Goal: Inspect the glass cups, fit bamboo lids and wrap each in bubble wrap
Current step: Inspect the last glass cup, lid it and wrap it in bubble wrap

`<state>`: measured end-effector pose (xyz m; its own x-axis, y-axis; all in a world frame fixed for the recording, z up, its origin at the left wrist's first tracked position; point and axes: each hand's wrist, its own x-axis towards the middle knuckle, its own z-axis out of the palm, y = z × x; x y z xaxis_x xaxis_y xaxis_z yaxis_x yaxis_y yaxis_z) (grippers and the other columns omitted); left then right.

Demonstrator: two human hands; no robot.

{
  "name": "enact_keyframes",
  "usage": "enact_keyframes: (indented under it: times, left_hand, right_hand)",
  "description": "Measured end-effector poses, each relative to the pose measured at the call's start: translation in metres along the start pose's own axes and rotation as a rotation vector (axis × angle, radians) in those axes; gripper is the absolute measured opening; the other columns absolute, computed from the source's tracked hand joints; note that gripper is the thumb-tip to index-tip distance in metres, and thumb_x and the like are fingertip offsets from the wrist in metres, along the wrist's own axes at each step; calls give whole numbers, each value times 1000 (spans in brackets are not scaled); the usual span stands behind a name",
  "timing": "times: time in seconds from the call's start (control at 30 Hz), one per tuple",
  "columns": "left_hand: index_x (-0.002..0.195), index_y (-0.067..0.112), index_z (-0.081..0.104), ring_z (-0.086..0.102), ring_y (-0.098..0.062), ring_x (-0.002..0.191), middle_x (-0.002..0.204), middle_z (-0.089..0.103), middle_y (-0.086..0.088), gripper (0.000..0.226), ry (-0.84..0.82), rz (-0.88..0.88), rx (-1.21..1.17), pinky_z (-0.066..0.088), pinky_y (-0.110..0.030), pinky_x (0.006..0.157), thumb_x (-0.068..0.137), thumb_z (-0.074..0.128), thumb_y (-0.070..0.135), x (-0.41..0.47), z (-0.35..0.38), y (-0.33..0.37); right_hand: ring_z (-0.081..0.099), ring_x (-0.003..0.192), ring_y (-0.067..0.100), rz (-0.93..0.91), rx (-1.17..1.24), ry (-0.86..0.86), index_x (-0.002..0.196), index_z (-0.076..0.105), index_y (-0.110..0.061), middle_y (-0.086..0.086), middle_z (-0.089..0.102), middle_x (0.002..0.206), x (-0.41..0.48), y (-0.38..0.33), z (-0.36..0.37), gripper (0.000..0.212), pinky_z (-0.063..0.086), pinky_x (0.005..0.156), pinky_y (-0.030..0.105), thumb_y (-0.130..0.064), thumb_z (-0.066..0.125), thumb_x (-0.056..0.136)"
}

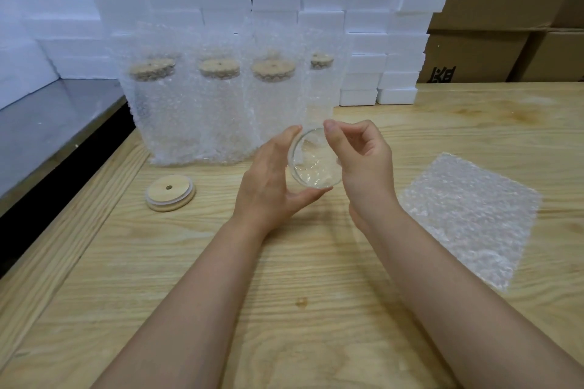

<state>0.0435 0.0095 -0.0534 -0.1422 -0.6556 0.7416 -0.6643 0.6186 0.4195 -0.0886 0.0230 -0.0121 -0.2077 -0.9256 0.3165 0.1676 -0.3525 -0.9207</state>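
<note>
A person's left hand (271, 180) and right hand (363, 161) grip a clear glass cup (313, 164) between them above a wooden table (221, 278), its open mouth tipped toward the camera. The left thumb sits under the rim and the fingers over it, while the right fingers curl at its far side. A bamboo lid (170, 193) lies at the cup's 9 o'clock and a bubble wrap sheet (471, 215) at 4 o'clock. Wrapped, lidded cups (218, 110) stand at 11 o'clock. Black print on the cardboard boxes (505, 9) at 2 o'clock is cropped and unreadable.
</note>
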Motion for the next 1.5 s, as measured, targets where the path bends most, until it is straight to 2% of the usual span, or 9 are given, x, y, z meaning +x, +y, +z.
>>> enact_keyframes:
  times: [0.2, 0.4, 0.67, 0.8, 0.93, 1.07, 1.17, 1.3, 1.5]
  left_hand:
    - [135, 29, 26, 49, -18, 121, 133, 42, 12, 84, -37, 14, -35, 38, -22, 92, 67, 69, 55, 0, 0, -1]
    - [138, 1, 39, 43, -17, 118, 132, 53, -15, 93, 12, -19, 3, 28, -13, 97, 63, 88, 29, -2, 4, -4]
    - [140, 5, 39, 55, -26, 116, 133, 53, -10, 91, 3, -64, -31, 41, -24, 88, 66, 78, 41, 0, -1, -1]
    - [141, 5, 36, 54, -23, 117, 134, 53, -11, 99, 5, -65, -79, 35, -4, 90, 63, 85, 42, 1, -3, 0]
    - [141, 3, 32, 56, -23, 116, 130, 54, -11, 104, 16, -46, -162, 52, -39, 91, 63, 81, 51, 1, -3, 6]
    - [140, 16, 27, 57, -17, 110, 123, 55, -6, 96, 40, -38, -260, 53, -46, 85, 66, 72, 55, 3, -2, 12]
    - [142, 23, 21, 58, -9, 106, 119, 55, 2, 98, 62, -76, -313, 54, -36, 86, 66, 70, 61, 4, 0, 15]
    - [146, 23, 16, 59, -11, 110, 124, 57, -3, 98, 73, -67, -420, 50, -24, 87, 74, 51, 80, 6, 0, 13]
    - [144, 33, 18, 57, -10, 116, 132, 53, -9, 88, 19, -100, -474, 49, -28, 92, 75, 49, 80, 2, 1, 12]
  right_hand:
    - [57, 90, -8, 14, -206, 65, 100, 53, -27, -14, 57, 101, -6, -1, 9, 50, 44, 72, 10, -40, 86, 64]
    - [47, 108, 2, -20, -464, -117, 112, 38, -26, -12, 45, 115, -6, -8, 4, 74, 38, 77, 10, -38, 88, 60]
    - [40, 123, 6, -94, -586, -381, 118, 31, -30, -9, 39, 130, 2, -11, -11, 86, 36, 92, 13, -37, 90, 57]
    - [25, 138, 2, -186, -610, -503, 139, 14, -50, -19, 24, 147, -5, 4, -30, 109, 27, 109, 17, -50, 83, 55]
    - [12, 145, 2, -180, -658, -525, 147, -4, -45, -29, 11, 150, -4, 21, -46, 118, 19, 118, 35, -27, 84, 71]
    - [29, 138, 1, -181, -591, -425, 149, 18, -36, -20, 28, 149, -3, 26, -45, 96, 30, 114, 31, -31, 80, 75]
    - [41, 130, 2, -189, -536, -355, 145, 31, -27, -16, 42, 143, -3, 27, -42, 87, 37, 108, 25, -29, 81, 74]
    - [52, 120, 7, -157, -432, -297, 145, 31, -32, -14, 51, 132, -5, 28, -37, 91, 44, 94, 15, -32, 83, 71]
    - [67, 85, 12, 45, -83, -189, 144, 30, -30, -1, 70, 106, -1, 25, -27, 86, 54, 82, 28, -39, 74, 71]
